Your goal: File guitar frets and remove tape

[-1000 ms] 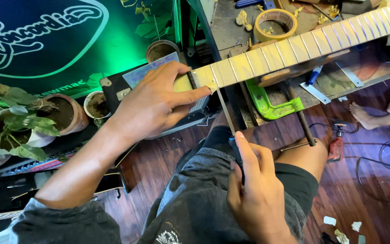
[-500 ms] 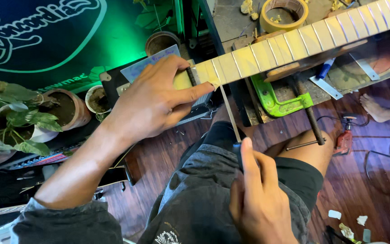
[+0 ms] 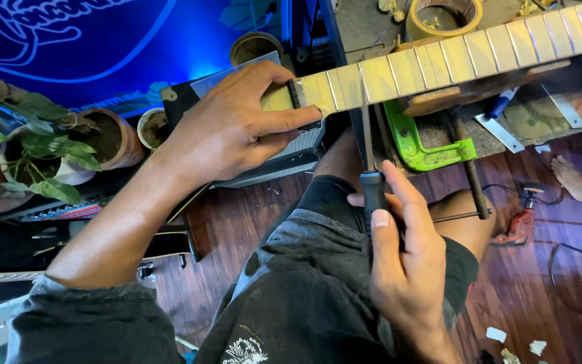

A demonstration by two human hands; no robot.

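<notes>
The neck (image 3: 439, 64) is gripped at its nut end by the left hand (image 3: 237, 128), fingers curled over the top and thumb pressed along the near edge. A file (image 3: 366, 135) is held upright in the right hand (image 3: 405, 263), fingers wrapped tight round its dark handle, its tip resting against the neck's edge at a fret just right of the left hand. A green clamp (image 3: 426, 145) sits just beyond the right hand's fingertips. The step in hand is judged to be fret-edge filing. For the next stroke, a steady neck and a controlled angle would be needed.
</notes>
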